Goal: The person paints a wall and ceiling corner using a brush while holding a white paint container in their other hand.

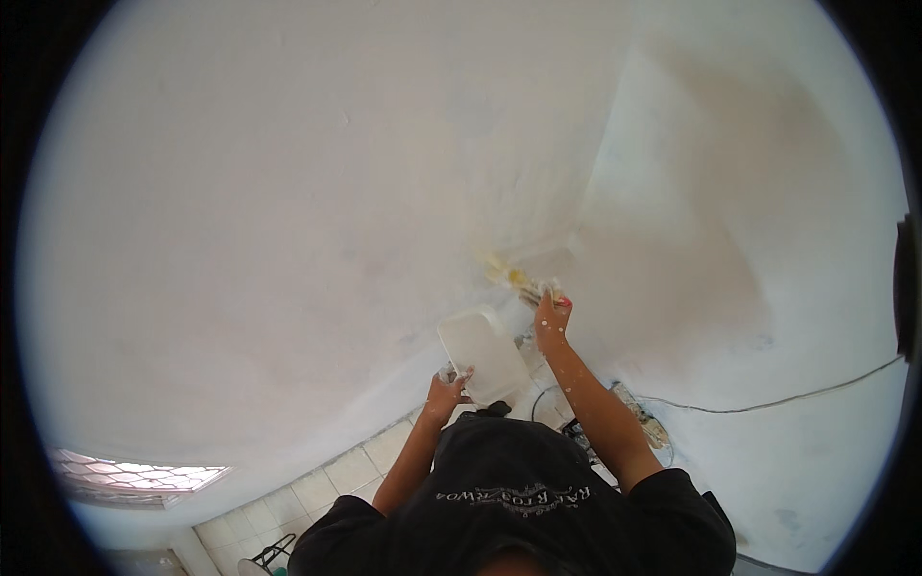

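Note:
My right hand (553,315), speckled with white paint, grips what looks like a paintbrush (531,294). Its yellowish end is blurred and points up and left at the white wall (324,201), close to the inside corner; a bit of red shows by my fingers. Lower and to the left, my left hand (448,392) clasps the near left rim of a white rectangular plastic container (486,356) with rounded corners. White smears cover those fingers. The container hangs in front of my body, and I cannot tell how much paint is in it.
A second wall (670,288) meets the first at right, with a thin cable (763,409) running across it. Cluttered, paint-stained items (645,417) lie beyond my right forearm. Pale floor tiles (317,493), a grilled window (144,471) and a stool (266,558) are lower left.

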Motion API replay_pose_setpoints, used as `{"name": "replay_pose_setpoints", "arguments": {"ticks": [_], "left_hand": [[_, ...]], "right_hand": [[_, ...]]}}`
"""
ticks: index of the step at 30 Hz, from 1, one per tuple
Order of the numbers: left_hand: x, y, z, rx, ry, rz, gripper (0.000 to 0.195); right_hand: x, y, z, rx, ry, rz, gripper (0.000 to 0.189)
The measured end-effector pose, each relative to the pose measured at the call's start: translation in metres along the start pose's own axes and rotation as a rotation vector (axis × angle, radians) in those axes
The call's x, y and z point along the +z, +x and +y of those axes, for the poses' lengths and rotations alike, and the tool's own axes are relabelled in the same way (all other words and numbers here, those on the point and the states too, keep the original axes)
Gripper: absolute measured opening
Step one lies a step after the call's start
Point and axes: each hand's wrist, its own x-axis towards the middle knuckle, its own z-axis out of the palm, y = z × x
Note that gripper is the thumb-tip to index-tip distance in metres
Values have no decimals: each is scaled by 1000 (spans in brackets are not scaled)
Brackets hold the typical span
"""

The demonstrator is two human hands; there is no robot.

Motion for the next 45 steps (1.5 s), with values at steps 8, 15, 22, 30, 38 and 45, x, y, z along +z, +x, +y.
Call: {"name": "replay_pose_setpoints", "arguments": {"ticks": [8,15,22,30,38,45], "left_hand": [[1,0,2,15,32,-28,36],[14,2,6,38,63,-38,39],[14,-3,12,86,-11,40,35],[8,-4,11,65,20,-23,37],[22,-5,42,174,174,-60,35],[30,13,49,320,227,-226,50]], "right_hand": [[128,20,-172,-584,-294,77,58],[166,83,-299,-783,424,-373,33],[63,40,-91,-422,251,38,28],[-75,9,26,-104,-253,217,15],[-92,-55,-38,-131,156,-15,25],[-10,-123,-126,-725,-865,-295,11]]}}
